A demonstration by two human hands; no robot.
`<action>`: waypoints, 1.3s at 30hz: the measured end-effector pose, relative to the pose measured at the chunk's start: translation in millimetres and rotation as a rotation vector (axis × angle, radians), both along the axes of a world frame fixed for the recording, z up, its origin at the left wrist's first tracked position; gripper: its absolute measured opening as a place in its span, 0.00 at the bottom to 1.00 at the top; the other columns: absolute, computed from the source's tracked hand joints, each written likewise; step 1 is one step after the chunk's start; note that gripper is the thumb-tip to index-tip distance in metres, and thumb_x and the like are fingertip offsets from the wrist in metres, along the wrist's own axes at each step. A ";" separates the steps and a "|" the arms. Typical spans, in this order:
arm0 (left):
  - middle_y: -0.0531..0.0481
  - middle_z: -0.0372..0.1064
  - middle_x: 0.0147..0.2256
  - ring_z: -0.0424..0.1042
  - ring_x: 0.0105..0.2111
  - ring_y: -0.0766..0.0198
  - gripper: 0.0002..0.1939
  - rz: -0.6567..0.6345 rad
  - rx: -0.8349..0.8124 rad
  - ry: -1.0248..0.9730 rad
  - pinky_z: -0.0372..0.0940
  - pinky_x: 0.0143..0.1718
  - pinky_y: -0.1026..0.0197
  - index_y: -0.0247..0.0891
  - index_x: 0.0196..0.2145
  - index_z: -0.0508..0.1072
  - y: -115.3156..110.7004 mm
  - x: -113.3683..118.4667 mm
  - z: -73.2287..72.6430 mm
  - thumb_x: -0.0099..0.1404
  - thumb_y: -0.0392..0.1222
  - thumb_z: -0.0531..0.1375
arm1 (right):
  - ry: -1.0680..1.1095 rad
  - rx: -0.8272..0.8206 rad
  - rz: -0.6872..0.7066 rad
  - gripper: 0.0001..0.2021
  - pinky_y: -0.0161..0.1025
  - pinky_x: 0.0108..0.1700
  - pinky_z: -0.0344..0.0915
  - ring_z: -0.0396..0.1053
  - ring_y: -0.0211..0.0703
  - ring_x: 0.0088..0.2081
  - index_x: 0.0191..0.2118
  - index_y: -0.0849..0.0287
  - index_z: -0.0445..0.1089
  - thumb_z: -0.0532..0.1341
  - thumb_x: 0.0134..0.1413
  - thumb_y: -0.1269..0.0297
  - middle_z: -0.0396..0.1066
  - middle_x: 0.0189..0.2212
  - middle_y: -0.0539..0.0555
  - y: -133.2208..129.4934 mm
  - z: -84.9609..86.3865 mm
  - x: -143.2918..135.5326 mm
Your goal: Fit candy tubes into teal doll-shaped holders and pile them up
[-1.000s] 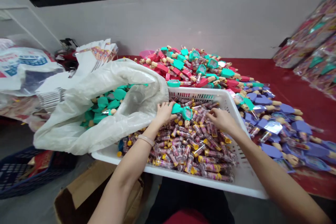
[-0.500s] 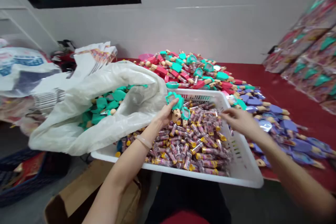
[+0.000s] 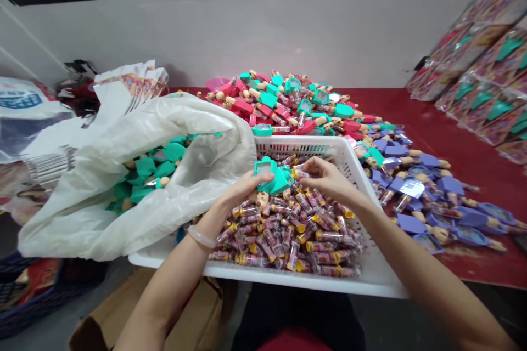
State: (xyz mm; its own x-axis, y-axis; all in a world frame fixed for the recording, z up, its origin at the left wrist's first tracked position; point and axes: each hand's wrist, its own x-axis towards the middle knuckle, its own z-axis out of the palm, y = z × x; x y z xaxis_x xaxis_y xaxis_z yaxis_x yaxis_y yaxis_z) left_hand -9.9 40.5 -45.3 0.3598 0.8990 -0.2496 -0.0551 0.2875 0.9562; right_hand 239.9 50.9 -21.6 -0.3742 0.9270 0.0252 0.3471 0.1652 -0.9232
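Hands at work above a white basket [image 3: 288, 277], seen from the wearer's head. The left hand [image 3: 246, 184] grips green toys [image 3: 272, 174], its thumb laid across them and the other fingers largely hidden beneath; at least two toys appear bunched together, one with a round tan head pointing downward. The right hand [image 3: 329, 178] pinches a small tube [image 3: 301, 174] between thumb and fingertips, the tube's yellow-banded end directed toward the green toys; whether the two touch cannot be told. Both hands, the green toys and the small tube lie over the rear half of the white basket. A pale bracelet [image 3: 201, 237] encircles the left wrist.

Within the white basket: a heap of clear tubes [image 3: 284, 238] with yellow caps and pinkish contents, lying in all directions. Left of the basket and overlapping its edge: a whitish sack [image 3: 173, 115], mouth open, containing further green pieces [image 3: 145, 168]. Behind the basket: a pile of red and green toys [image 3: 267, 100] on a red table [image 3: 428, 115]. Right of the basket, on the same table: purple toys [image 3: 411, 223]. Far right, beyond these: stacked clear packets [image 3: 477, 60]. Below the basket, at left: a cardboard box [image 3: 193, 318] and a dark blue basket [image 3: 24, 315].
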 end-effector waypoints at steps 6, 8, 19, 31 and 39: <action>0.52 0.67 0.29 0.64 0.28 0.66 0.21 -0.052 0.072 0.271 0.60 0.31 0.64 0.33 0.33 0.71 -4.6 -1.4 18.5 0.52 0.55 0.66 | -0.089 0.234 0.197 0.12 0.41 0.44 0.67 0.71 0.44 0.42 0.47 0.57 0.68 0.60 0.57 0.63 0.73 0.41 0.54 -11.7 -26.5 -12.6; 0.52 0.68 0.29 0.65 0.29 0.65 0.20 -0.083 0.066 0.342 0.60 0.31 0.64 0.34 0.33 0.72 -4.3 -3.3 20.4 0.52 0.54 0.65 | -0.146 0.357 0.207 0.11 0.40 0.43 0.67 0.71 0.43 0.40 0.47 0.58 0.69 0.60 0.59 0.61 0.73 0.40 0.55 -16.2 -33.4 -12.6; 0.52 0.67 0.26 0.63 0.25 0.67 0.12 -0.268 -0.133 0.172 0.62 0.27 0.64 0.36 0.26 0.70 -11.1 2.9 19.2 0.52 0.47 0.65 | -0.429 1.122 0.281 0.11 0.36 0.30 0.63 0.71 0.40 0.29 0.45 0.66 0.68 0.56 0.64 0.64 0.74 0.30 0.57 -43.3 -29.2 -13.4; 0.52 0.72 0.33 0.68 0.32 0.64 0.19 -0.264 0.103 0.506 0.63 0.35 0.63 0.37 0.36 0.75 -18.4 20.3 10.6 0.54 0.54 0.65 | -1.045 0.353 0.370 0.11 0.38 0.29 0.57 0.74 0.49 0.34 0.42 0.61 0.71 0.59 0.56 0.60 0.76 0.34 0.57 -25.1 -44.2 -20.4; 0.52 0.68 0.25 0.63 0.23 0.68 0.16 -0.150 -0.239 0.209 0.61 0.26 0.63 0.36 0.29 0.70 -25.2 31.1 -19.9 0.55 0.52 0.64 | -1.125 0.546 0.309 0.09 0.42 0.34 0.59 0.73 0.55 0.35 0.35 0.64 0.73 0.55 0.56 0.70 0.75 0.28 0.63 -37.3 -49.5 -19.0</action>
